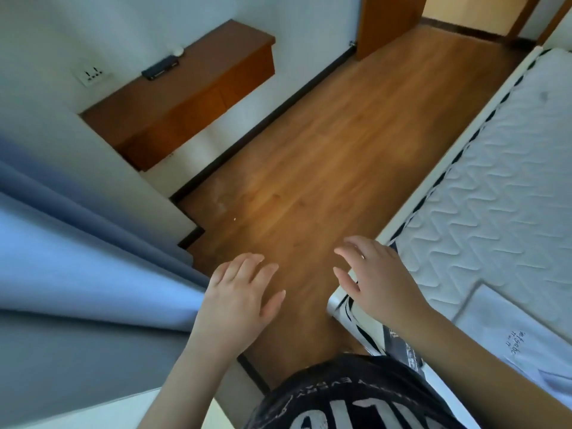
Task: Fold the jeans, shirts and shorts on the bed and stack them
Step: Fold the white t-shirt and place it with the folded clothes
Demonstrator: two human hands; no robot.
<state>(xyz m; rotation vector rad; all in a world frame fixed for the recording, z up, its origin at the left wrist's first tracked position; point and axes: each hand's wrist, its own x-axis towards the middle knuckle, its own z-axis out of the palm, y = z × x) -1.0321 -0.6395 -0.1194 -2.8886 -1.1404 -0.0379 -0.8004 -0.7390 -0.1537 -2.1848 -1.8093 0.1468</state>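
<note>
Closest to the lens is the person's black printed shirt, cut off by the bottom edge. Both arms reach forward over a strip of wooden floor that runs clear between the wall and the bed, with open room along its whole length up to the doorway at the top. That bed fills the right side; its white quilted mattress is bare where it shows, and its edge with dark trim slants from upper right down toward the hands. Blue curtain folds crowd the left side. A wooden shelf hangs on the far wall, carrying a small dark device and a white round thing; a wall socket sits beside it. The left hand hovers over the floor, fingers spread, gripping nothing. The right hand is likewise spread and empty, above the mattress corner, well apart from the left. No jeans, shirts or shorts can be made out on the part of the bed in view; only a flat white label patch with tiny unreadable writing lies near the right forearm.
</note>
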